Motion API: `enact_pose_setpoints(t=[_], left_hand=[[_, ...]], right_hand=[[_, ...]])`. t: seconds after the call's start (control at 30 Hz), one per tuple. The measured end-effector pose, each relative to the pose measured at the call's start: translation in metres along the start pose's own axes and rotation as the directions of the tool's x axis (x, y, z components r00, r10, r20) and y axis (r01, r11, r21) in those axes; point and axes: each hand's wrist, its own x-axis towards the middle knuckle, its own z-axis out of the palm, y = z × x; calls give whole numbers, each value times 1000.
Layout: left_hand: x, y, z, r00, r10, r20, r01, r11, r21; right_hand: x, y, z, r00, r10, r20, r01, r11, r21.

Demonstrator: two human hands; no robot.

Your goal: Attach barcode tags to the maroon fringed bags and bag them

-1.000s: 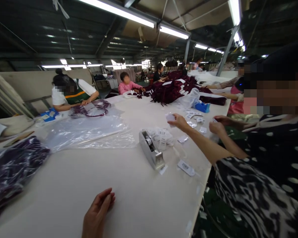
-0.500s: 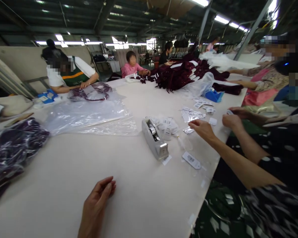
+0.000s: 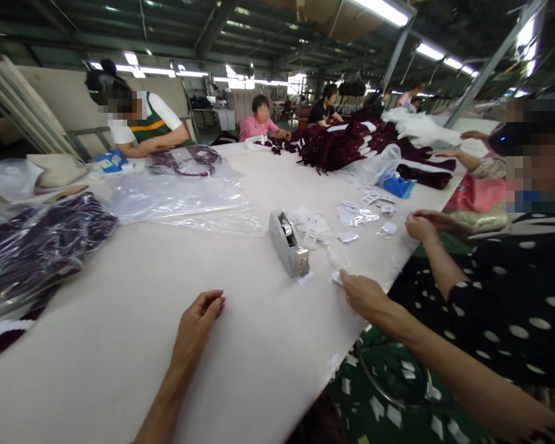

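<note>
My left hand [image 3: 202,310] hovers over or rests on the bare white table, its fingers loosely curled with the thumb against them and nothing showing in them. To the right, my right hand [image 3: 363,295] has its fingertips closed on a white tag [image 3: 337,277]; most of the tag is hidden by the fingers. A grey tape dispenser [image 3: 289,246] stands between my two hands, with a white slip [image 3: 304,279] at its front end. Behind it lies a heap of small white labels [image 3: 312,227]. More labels [image 3: 357,214] are spread farther right.
Clear plastic bags [image 3: 180,200] cover the table's left middle. A bagged dark purple garment [image 3: 41,253] lies at far left. Maroon garments [image 3: 337,145] are piled at the back, near a blue dispenser [image 3: 398,186]. A co-worker's hands [image 3: 423,227] are close on my right.
My right hand has come down from above the labels, toward me, onto the tag lying on the table. My left hand has shifted slightly up and right in view. The view has turned a little.
</note>
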Motion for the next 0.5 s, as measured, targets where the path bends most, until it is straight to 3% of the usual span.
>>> enact_pose_setpoints(t=[0.1, 0.23, 0.3, 0.33, 0.4, 0.47, 0.5], left_hand=[[-1, -1, 0, 999, 34, 18, -34, 999, -12], [-1, -3, -1, 997, 78, 29, -77, 997, -22], [-1, -3, -1, 996, 82, 23, -80, 995, -53], [-2, -2, 0, 996, 84, 18, -83, 994, -67], [-7, 1, 5, 994, 104, 18, -102, 991, -82], [-15, 6, 14, 988, 140, 60, -134, 986, -97], [-21, 9, 20, 982, 156, 105, -144, 983, -114]], right_hand=[[6, -4, -6, 1000, 21, -21, -20, 999, 46], [5, 14, -30, 997, 69, -36, -63, 986, 155], [-7, 21, -41, 996, 90, -5, -83, 940, 332], [-16, 21, -44, 995, 91, 41, -99, 860, 501], [-37, 15, -46, 986, 33, 161, -154, 537, 830], [-58, -1, -44, 968, -95, 232, -208, 212, 955], [-67, -11, -42, 957, -160, 243, -219, 155, 963]])
